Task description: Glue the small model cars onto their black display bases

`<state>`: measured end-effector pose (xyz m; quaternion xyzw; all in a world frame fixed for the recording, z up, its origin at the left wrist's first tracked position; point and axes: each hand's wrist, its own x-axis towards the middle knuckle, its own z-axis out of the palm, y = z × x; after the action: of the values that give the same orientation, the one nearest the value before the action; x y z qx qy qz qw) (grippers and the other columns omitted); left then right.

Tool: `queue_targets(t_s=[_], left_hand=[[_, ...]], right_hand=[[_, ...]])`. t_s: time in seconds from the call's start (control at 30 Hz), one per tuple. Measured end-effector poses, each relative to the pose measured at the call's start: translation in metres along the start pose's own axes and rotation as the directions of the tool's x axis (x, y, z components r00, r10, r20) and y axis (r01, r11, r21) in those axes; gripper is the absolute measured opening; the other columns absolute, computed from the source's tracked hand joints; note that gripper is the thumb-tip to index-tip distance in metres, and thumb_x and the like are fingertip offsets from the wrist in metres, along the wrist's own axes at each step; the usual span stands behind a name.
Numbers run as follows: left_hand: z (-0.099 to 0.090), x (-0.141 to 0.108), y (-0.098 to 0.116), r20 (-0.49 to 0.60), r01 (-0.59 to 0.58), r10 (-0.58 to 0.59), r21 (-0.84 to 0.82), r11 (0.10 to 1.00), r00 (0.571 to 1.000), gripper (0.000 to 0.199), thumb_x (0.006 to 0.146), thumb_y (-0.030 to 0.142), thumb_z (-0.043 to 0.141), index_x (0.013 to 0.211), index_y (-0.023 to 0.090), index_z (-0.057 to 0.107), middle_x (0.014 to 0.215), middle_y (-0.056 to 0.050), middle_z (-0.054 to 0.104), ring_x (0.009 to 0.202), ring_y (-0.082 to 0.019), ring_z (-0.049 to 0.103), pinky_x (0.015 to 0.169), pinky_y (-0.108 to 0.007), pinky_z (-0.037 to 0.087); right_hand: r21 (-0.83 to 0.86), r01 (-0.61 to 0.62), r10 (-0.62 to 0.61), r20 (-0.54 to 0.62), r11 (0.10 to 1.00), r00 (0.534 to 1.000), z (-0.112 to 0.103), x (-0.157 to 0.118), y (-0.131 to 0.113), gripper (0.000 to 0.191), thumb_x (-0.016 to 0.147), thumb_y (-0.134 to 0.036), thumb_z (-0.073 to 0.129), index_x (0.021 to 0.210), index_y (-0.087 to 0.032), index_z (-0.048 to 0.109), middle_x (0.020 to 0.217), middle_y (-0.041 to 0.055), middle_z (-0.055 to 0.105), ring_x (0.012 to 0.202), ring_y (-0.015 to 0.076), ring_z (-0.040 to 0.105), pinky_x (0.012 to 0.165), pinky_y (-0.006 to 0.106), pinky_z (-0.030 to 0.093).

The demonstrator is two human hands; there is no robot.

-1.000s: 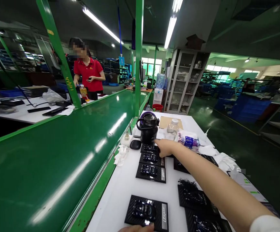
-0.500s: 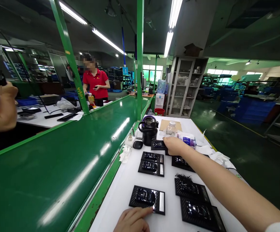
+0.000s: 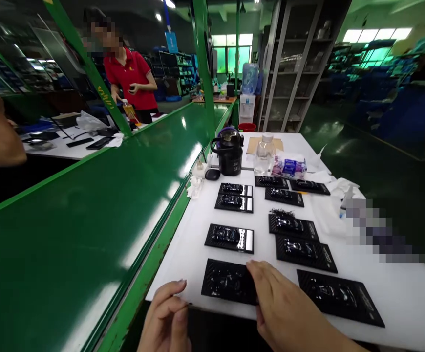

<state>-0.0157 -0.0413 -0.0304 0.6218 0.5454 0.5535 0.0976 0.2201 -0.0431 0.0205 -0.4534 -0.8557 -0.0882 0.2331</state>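
My right hand [image 3: 276,298] grips the right end of a black plate with a glossy black car-shaped piece [image 3: 227,281] at the table's near edge. Left of that plate, my left hand [image 3: 168,313] has its fingers curled and apart, touching nothing. Just beyond lies a similar plate with a silver strip [image 3: 230,238]. Two more such plates [image 3: 233,202] sit close together farther back. On the right rest several black plates with car-shaped pieces, among them a near one [image 3: 339,296] and a middle one [image 3: 306,252].
A black jug [image 3: 230,154], a clear jar [image 3: 264,155], a tissue pack [image 3: 289,167] and a black mouse [image 3: 212,174] stand at the back. The green conveyor [image 3: 98,215] runs along the left. Across it, a person in a red shirt [image 3: 130,80] stands.
My right hand has come back from the far plates to the near edge with a plate in it. My left hand has left the silver-strip plate. The view has tilted down.
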Motion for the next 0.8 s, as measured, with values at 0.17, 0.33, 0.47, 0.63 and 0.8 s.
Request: queue_targets(t_s=[0.17,0.33,0.47,0.63,0.8], left_hand=[[0.020,-0.005,0.029,0.237,-0.237,0.213,0.074,0.969,0.948,0.015,0.089,0.008,0.055,0.093,0.022,0.060,0.123,-0.009,0.060,0.115,-0.023,0.057,0.099,-0.041,0.049],[0.030,0.013,0.044,0.332,-0.352,0.303,0.098,0.931,0.893,0.018,0.087,0.003,0.058,0.092,0.019,0.062,0.125,-0.011,0.062,0.121,-0.025,0.052,0.098,-0.042,0.048],[0.036,0.020,0.049,0.389,-0.394,0.329,0.098,0.914,0.860,0.019,0.084,0.001,0.061,0.090,0.019,0.063,0.123,-0.009,0.066,0.119,-0.026,0.054,0.100,-0.047,0.047],[0.041,0.020,0.048,0.436,-0.418,0.336,0.107,0.902,0.835,0.021,0.083,0.002,0.061,0.091,0.022,0.063,0.121,-0.007,0.068,0.119,-0.026,0.055,0.103,-0.052,0.044],[0.041,0.020,0.048,0.464,-0.428,0.335,0.110,0.897,0.820,0.020,0.084,0.003,0.061,0.090,0.021,0.063,0.123,-0.008,0.066,0.121,-0.025,0.055,0.105,-0.052,0.043]], right_hand=[[0.165,-0.174,0.154,0.131,0.971,0.979,0.002,-0.005,0.000,0.072,0.069,-0.007,0.047,0.140,-0.004,0.043,0.112,0.0192,0.069,0.100,0.0302,0.068,0.090,0.042,0.061],[0.257,-0.165,0.155,0.058,0.952,0.986,0.008,-0.023,-0.002,0.062,0.080,-0.013,0.051,0.140,-0.004,0.045,0.132,0.0202,0.061,0.121,0.0314,0.058,0.099,0.045,0.056],[0.332,-0.190,0.197,0.015,0.924,0.980,0.015,-0.034,-0.004,0.051,0.082,-0.014,0.054,0.133,-0.007,0.054,0.134,0.0195,0.059,0.124,0.0305,0.055,0.102,0.047,0.054],[0.373,-0.196,0.200,0.029,0.907,0.979,0.013,-0.033,-0.002,0.046,0.085,-0.016,0.055,0.130,-0.011,0.058,0.136,0.0188,0.057,0.122,0.0309,0.055,0.101,0.049,0.054],[0.371,-0.172,0.185,0.001,0.913,0.983,0.011,-0.030,-0.001,0.039,0.087,-0.016,0.053,0.124,-0.012,0.063,0.131,0.0180,0.061,0.121,0.0306,0.057,0.100,0.047,0.054]])
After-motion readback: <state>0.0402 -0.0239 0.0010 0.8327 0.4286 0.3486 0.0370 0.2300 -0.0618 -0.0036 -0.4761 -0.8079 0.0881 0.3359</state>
